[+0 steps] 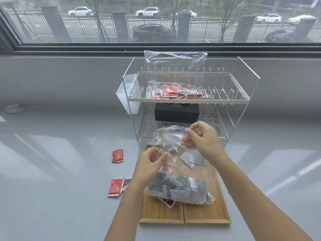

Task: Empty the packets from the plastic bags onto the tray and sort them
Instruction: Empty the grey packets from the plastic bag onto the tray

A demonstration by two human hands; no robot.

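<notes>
**Both hands at the mouth of a bag of grey packets**

The bag (180,186) of grey packets sags onto the wooden tray (206,214) — it hides part of a red packet (167,202) under it. Above, the left hand (151,162) and right hand (201,138) each pinch the clear film at its mouth. Loose grey packets (192,159) lie beyond, partly veiled by plastic. Red packets (115,186) sit on the counter to the left. On the rack (189,100) — another bag (175,92) of red packets.
</notes>
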